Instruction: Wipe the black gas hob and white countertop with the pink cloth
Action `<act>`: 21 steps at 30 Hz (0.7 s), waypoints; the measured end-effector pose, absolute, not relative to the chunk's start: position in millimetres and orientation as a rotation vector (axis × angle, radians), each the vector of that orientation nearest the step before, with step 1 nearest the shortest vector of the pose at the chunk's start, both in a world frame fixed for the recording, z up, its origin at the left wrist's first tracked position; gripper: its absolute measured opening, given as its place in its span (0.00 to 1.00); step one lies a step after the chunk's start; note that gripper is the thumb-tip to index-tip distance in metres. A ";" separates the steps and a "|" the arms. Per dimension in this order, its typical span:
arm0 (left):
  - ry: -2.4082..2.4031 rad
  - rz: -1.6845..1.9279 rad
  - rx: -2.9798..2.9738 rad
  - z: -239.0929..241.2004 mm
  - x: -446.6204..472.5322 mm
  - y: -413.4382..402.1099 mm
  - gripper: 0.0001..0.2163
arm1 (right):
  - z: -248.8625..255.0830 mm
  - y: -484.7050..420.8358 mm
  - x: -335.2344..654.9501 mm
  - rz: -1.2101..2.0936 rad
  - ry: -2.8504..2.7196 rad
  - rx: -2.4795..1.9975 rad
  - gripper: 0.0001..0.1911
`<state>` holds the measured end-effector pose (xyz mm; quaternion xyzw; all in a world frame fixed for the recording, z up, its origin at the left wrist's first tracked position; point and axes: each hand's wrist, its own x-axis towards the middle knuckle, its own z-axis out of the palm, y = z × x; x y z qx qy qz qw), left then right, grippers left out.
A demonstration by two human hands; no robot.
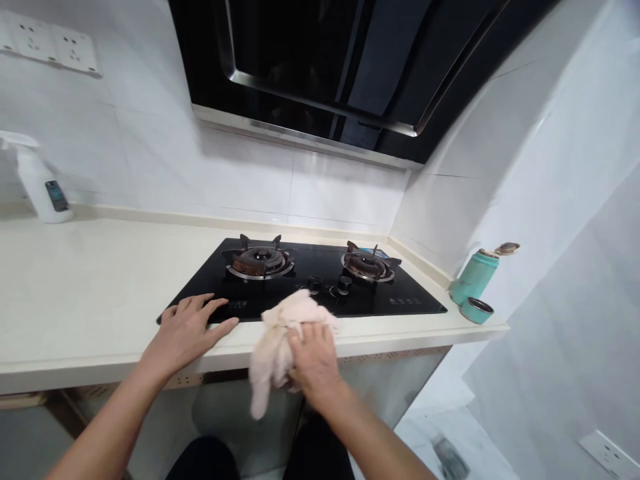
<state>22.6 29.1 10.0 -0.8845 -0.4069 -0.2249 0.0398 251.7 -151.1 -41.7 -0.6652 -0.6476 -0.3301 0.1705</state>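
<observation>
Left hand: the left hand (186, 337), left of centre and below the middle of the frame, is spread flat, palm down, holding nothing; its fingertips appear to rest on the stove's near left corner, probably to brace the body as it leans in.
Right hand: the right hand (315, 363), low centre, has its fingers curled over a bunched cloth and grips it from above, a hold that seems to suit pressing down.
Cloth: the pale pink cloth (295, 310), low centre, overlaps the stove's front edge just below the knobs (345, 285); a loose end hangs in front of the bench, likely because the grip gathers only part of it.
Stove: the black glass stove (320, 252), mid-frame, lies along the bench (100, 280), with two burners (260, 260) under dark pot supports.
Hood: a black range hood (300, 47) fills the top centre, presumably hung there to draw off fumes.
Spray bottle: a white spray bottle (43, 183) stands at far left against the wall, out of the hands' way.
Flask: a teal flask (473, 277), lid flipped open, stands at right; a matching cup (477, 310) sits before it.
</observation>
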 end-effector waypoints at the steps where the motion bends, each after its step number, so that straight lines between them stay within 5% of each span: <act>1: -1.250 -0.685 -2.705 9.6 21.9 30.3 0.33 | -36.1 -140.6 235.8 -0.931 -1.902 -1.843 0.34; 12: -1.241 -0.745 -2.677 1.5 15.2 43.8 0.26 | -38.9 -137.5 253.1 -0.956 -2.093 -1.530 0.23; 17: -1.295 -0.788 -2.682 -0.8 14.4 51.5 0.27 | -48.3 -186.0 317.2 -0.961 -1.889 -1.654 0.26; 21: -1.188 -0.781 -2.797 -13.7 8.3 74.3 0.25 | -53.9 -229.0 373.1 -0.953 -1.768 -1.805 0.37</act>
